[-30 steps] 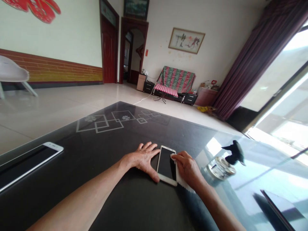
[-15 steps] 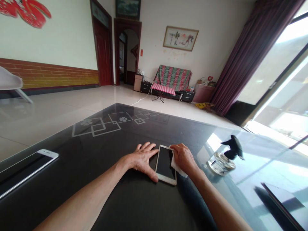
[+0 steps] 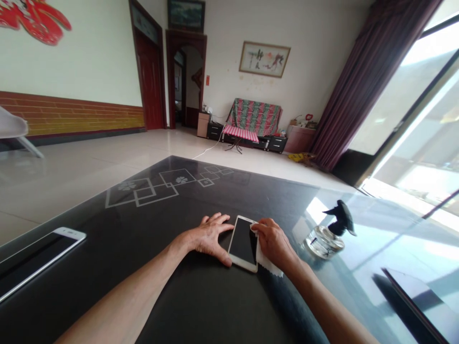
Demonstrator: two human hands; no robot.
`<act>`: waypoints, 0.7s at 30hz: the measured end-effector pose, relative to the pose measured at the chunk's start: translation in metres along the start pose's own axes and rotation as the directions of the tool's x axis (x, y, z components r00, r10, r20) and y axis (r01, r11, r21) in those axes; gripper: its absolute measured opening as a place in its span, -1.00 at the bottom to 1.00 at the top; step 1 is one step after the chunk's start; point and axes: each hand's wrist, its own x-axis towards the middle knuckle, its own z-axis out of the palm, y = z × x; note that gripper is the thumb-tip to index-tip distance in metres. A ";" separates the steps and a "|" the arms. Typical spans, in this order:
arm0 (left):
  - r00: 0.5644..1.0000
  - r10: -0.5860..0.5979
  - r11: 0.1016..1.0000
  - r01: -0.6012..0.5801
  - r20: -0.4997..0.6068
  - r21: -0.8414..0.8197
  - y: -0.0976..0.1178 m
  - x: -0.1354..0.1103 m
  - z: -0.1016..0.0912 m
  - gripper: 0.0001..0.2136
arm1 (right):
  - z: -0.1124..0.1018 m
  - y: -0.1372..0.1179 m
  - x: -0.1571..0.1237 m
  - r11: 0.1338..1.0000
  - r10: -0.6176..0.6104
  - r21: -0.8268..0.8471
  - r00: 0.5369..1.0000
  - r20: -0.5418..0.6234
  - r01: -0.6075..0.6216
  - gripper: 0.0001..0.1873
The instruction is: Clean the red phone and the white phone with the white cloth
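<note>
A white smartphone (image 3: 243, 244) with a dark screen lies face up on the black glossy table (image 3: 201, 306). My left hand (image 3: 211, 239) rests at its left side, fingers spread, with thumb and index finger against the phone's edge. In my right hand (image 3: 275, 242) is a white cloth (image 3: 268, 265), pinched by the fingertips at the phone's upper right edge. Part of the cloth hangs below the palm, and the rest is hidden by the hand.
A clear spray bottle (image 3: 325, 241) with a black trigger head stands right of my right hand. Another white phone (image 3: 39, 260) lies at the far left. A thin dark flat object (image 3: 416, 306) sits at the lower right, beside window reflections.
My right hand with the cloth has shifted slightly at the phone's upper right edge, its fingertips now over the screen's border. The left hand keeps its hold; the whole view has moved slightly.
</note>
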 end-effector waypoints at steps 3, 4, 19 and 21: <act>0.999 0.004 1.000 -0.005 -0.035 -0.018 0.003 -0.002 -0.002 -0.14 | 0.003 0.003 0.006 0.999 0.035 -0.004 0.999 0.001 -0.035 -0.64; 0.999 0.006 1.000 -0.007 -0.044 -0.024 0.003 -0.003 -0.002 -0.16 | 0.004 0.004 0.008 0.999 0.045 -0.006 0.999 0.002 -0.045 -0.64; 0.993 0.033 0.988 -0.049 -0.115 -0.145 -0.015 -0.001 -0.007 -0.47 | 0.007 0.019 0.028 0.991 0.128 0.030 0.992 0.021 -0.129 -0.62; 0.991 0.031 0.985 -0.052 -0.131 -0.163 -0.017 -0.002 -0.010 -0.52 | 0.005 0.021 0.029 0.990 0.132 0.039 0.991 0.034 -0.134 -0.62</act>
